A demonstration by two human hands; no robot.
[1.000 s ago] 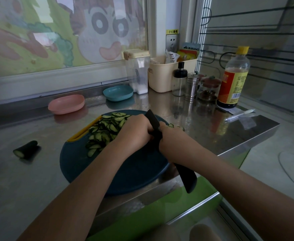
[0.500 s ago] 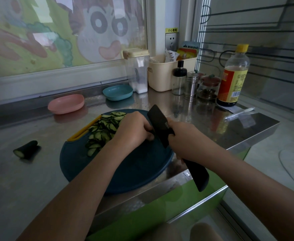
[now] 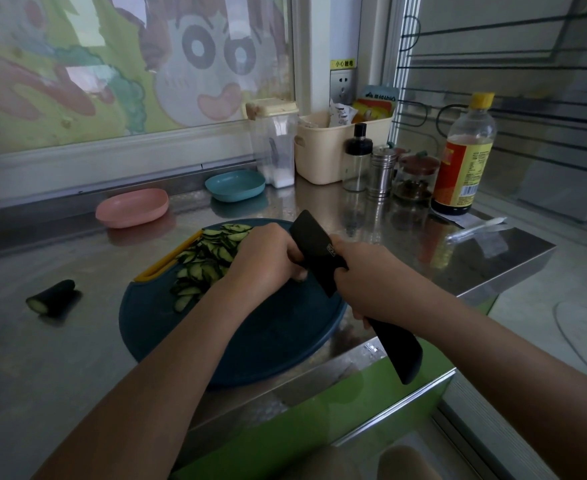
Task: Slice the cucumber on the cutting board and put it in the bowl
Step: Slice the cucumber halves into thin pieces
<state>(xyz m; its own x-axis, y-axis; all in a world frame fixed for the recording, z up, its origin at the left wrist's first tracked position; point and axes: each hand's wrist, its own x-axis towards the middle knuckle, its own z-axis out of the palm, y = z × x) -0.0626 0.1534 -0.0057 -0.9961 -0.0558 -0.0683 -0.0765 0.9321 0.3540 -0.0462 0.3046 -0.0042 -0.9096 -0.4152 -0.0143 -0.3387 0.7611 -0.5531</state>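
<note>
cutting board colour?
Dark blue cutting board with a yellow strip on its far-left edge; head view.

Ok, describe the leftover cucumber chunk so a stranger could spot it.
Find the round blue cutting board on the steel counter. Left of it, off the board, lies the cucumber chunk. Unlike the thin slices on the board, it is a thick stub with a pale cut end.

Your left hand (image 3: 268, 261) and right hand (image 3: 371, 285) are both bare. Forearms (image 3: 181, 348) bare too, from each wrist back to frame edge. Behind the hands, low down, a rounded bare part (image 3: 406, 462), unclear which.
</note>
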